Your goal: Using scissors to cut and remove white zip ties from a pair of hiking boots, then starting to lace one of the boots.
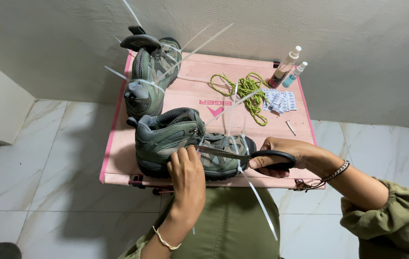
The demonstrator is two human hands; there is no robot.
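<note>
A grey-green boot [185,144] is steadied on the pink counter [118,158] by the left hand [187,180], whose fingers are curled against its side. Black-handled scissors [247,156] are gripped by the right hand [281,156], blades laid across the white cable ties [257,196] laced through the boot. A second boot [149,76] stands behind.

Two grey-green hiking boots: one at the upper left [149,79], one at the frame's centre [185,144]. One pair of black-handled scissors [250,156]. Two small spray bottles [285,67] at the upper right. One tangle of yellow-green laces [247,91]. One pink bench [118,158]. Two hands: left [187,180], right [281,156].
</note>
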